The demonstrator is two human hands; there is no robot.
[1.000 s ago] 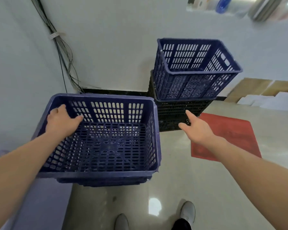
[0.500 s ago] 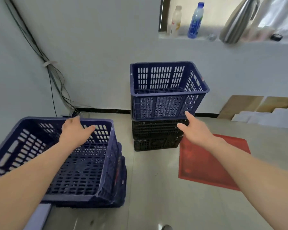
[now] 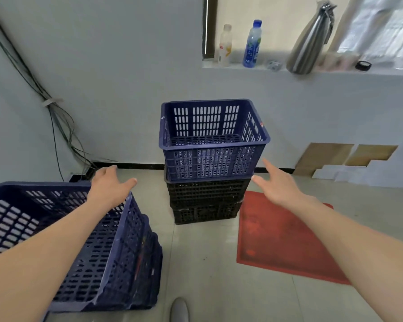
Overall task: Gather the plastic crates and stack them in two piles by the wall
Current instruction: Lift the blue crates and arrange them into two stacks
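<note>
While both arms reach forward with nothing held, the left hand [image 3: 108, 188] hangs over the far right corner of the near blue crate [image 3: 44, 240], its fingers [image 3: 107, 170] straight and loosely spread; whether they touch the rim cannot be told. That crate lies below and behind these fingers, tilted, on top of a pile. At least one nested blue crate [image 3: 149, 263] shows beneath it, and the full count is hidden.

The right hand [image 3: 280, 185] is likewise flat and slack, its fingers [image 3: 268, 165] pointing ahead and touching nothing. Just left of those fingers, between the two hands, the second pile stands by the far wall [image 3: 126, 77]: one upper blue crate [image 3: 209, 145] seated on two black crates [image 3: 207, 201].

Every crate is rigid moulded plastic, rectangular, with a thick rim and with sides and base pierced by rows of slots. Below the right fingers one flat red mat [image 3: 282, 240] with a raised border lies on the pale, glossy tiled floor [image 3: 207, 275]. Above and beyond them a white ledge [image 3: 335, 72] carries two plastic bottles, one pale bottle [image 3: 225, 46] and one blue bottle [image 3: 252, 44], beside one ribbed steel flask [image 3: 312, 40]. Up and to the left of the left fingers a bundle of thin dark cables [image 3: 56, 117] runs down the wall
</note>
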